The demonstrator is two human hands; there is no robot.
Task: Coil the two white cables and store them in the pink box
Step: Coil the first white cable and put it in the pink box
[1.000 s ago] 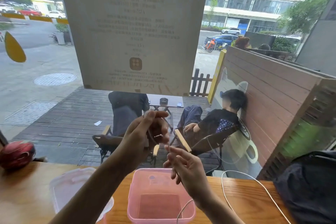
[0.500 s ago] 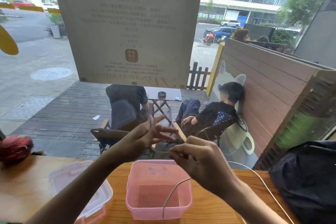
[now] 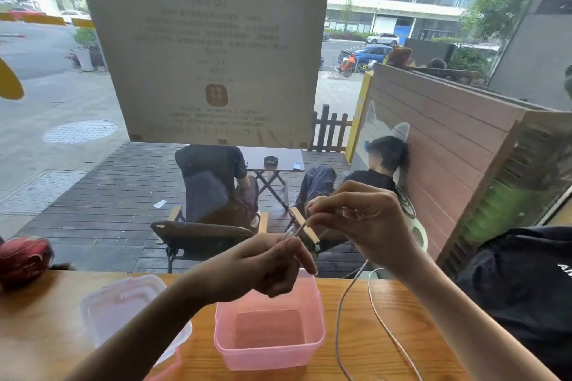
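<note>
An open pink box (image 3: 269,359) stands on the wooden counter, nothing visible inside. Above its rear rim my left hand (image 3: 266,266) pinches one end of a thin white cable (image 3: 340,303). My right hand (image 3: 362,223) is higher and to the right, gripping the same cable a short way along. A short taut stretch runs between the two hands. From under my right hand the cable hangs down in two strands onto the counter right of the box and runs off the bottom edge. I cannot tell whether these strands are one cable or two.
The box's translucent lid (image 3: 130,315) lies left of the box. A red round object (image 3: 24,257) sits at the counter's far left. A black bag (image 3: 523,288) fills the right side. A window pane stands just behind the counter (image 3: 402,349).
My right hand has risen and moved right, drawing the cable out. My left hand has dropped lower, closer to the box's rim. The hanging strands shifted from over the box to its right.
</note>
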